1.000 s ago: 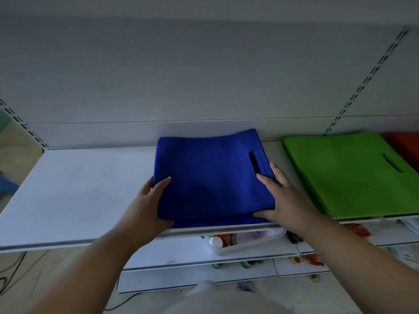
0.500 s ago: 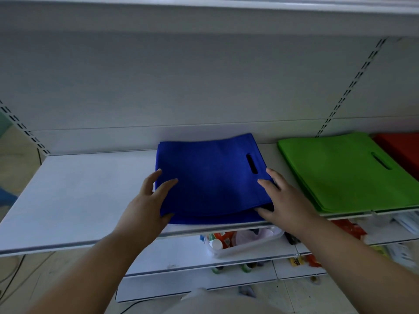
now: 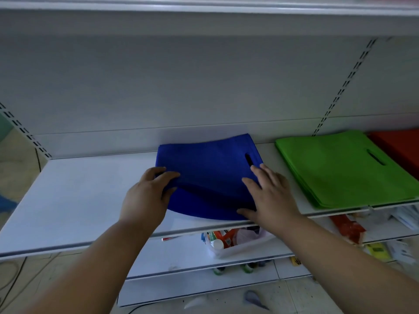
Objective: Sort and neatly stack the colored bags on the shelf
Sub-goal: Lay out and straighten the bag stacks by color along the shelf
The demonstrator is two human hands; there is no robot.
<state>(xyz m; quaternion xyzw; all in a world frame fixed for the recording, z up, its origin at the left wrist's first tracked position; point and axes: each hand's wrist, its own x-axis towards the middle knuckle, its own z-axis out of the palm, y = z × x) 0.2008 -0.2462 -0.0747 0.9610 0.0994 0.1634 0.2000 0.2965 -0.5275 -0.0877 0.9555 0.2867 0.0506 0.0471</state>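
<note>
A stack of blue bags with a cut-out handle lies in the middle of the white shelf. My left hand grips the stack's left edge, thumb on top and a fingertip tucked under the upper layers, which arch up slightly. My right hand rests flat on the right side just below the handle slot, fingers straight and thumb at the front edge. To the right lies a flat stack of green bags, and beyond it a red stack cut off by the frame's edge.
The back panel rises just behind the bags and another shelf hangs overhead. On the lower shelf sits a clear tub of small bottles, with loose packets to the right. Bare shelf stretches to the left of the blue stack.
Both hands slid farther onto the blue stack, which moved back from the shelf's front edge. My left hand went from lying flat to gripping the left edge, and the upper layers lifted.
</note>
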